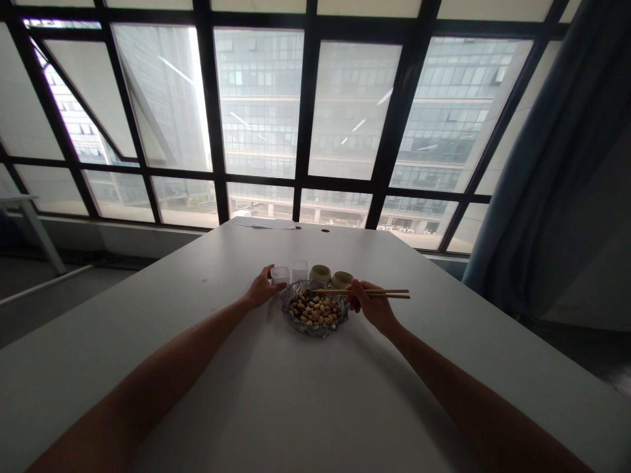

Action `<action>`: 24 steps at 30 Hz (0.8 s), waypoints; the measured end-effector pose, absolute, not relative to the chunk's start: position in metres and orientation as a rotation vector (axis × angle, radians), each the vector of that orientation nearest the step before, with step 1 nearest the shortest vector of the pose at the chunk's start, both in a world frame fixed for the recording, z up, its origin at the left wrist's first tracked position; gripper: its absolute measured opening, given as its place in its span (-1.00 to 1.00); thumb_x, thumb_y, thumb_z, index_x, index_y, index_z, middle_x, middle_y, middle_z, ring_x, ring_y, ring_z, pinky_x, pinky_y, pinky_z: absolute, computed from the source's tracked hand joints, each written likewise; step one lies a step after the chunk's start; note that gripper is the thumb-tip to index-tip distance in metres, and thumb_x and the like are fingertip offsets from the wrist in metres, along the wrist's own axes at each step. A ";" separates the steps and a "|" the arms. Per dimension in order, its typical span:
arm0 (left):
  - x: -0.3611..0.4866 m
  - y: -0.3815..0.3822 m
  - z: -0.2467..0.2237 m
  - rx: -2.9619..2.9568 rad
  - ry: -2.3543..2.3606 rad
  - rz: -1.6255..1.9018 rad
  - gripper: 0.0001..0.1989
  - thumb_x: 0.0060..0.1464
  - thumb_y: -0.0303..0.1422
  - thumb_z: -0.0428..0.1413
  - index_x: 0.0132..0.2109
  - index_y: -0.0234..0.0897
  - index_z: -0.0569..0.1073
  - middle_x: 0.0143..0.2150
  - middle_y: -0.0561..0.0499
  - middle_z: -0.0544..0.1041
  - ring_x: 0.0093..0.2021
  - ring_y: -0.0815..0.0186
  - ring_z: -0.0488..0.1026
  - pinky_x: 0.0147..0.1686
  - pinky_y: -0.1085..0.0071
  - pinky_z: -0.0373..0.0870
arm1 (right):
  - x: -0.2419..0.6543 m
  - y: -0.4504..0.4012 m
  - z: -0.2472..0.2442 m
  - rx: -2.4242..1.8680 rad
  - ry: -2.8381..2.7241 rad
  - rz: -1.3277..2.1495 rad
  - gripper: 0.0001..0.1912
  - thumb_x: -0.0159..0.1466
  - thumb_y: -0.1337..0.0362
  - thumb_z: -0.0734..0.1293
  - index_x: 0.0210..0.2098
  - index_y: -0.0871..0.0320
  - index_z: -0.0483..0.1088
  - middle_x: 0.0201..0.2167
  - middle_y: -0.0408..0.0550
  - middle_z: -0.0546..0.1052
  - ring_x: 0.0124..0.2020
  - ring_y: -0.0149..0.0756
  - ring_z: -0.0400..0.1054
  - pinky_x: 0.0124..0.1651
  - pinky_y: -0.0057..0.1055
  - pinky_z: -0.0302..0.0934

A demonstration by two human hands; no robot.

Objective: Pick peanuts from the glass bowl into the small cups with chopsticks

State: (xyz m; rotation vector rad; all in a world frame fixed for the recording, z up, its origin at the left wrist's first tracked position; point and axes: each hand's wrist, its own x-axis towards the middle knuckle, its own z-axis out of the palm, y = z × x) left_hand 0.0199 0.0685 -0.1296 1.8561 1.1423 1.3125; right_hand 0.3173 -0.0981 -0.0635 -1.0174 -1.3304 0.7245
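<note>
A glass bowl (315, 330) with a wavy rim stands on the white table, filled with pistachio-like nuts (315, 309). My right hand (369, 303) holds a pair of wooden chopsticks (389, 293) at the bowl's right side, their tips over the back of the nuts. On the left, my left hand (263, 288) has its thumb and fingers around a small clear cup (280, 275) behind the bowl. Beside that cup stands a second clear cup (300, 270). Two greenish round cups (320, 273) (342, 280) stand farther right, close behind the bowl.
White sheets of paper (266, 224) lie at the far end of the table (305, 401), near two dark round holes. Large windows stand beyond it. A blue curtain (527, 171) hangs at the right, and another table (39, 230) is at the far left.
</note>
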 end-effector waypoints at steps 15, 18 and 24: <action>0.021 0.065 -0.128 1.856 1.132 1.312 -0.11 -0.23 -0.16 0.39 0.24 -0.34 0.30 -0.08 -0.14 0.53 -0.07 0.11 0.50 -0.06 0.20 0.47 | 0.317 -0.097 -0.062 -1.025 -1.078 0.826 -0.33 -0.05 -0.33 0.49 -0.45 0.21 0.46 -0.65 -0.04 0.50 -0.71 -0.37 0.30 -0.71 -0.50 0.16; 0.021 0.065 -0.129 1.860 1.132 1.309 -0.11 -0.22 -0.15 0.39 0.25 -0.34 0.30 -0.08 -0.14 0.54 -0.08 0.12 0.51 -0.07 0.20 0.47 | 0.319 -0.094 -0.064 -1.028 -1.006 0.854 -0.31 -0.11 -0.33 0.51 -0.44 0.22 0.46 -0.65 -0.04 0.50 -0.71 -0.39 0.30 -0.70 -0.51 0.16; 0.022 0.063 -0.129 1.882 1.166 1.288 -0.10 -0.19 -0.15 0.37 0.26 -0.37 0.27 -0.06 -0.19 0.53 -0.06 0.11 0.50 -0.06 0.18 0.47 | 0.321 -0.094 -0.061 -1.001 -1.015 0.686 -0.32 -0.03 -0.34 0.48 -0.43 0.22 0.46 -0.65 -0.05 0.50 -0.70 -0.37 0.31 -0.69 -0.49 0.18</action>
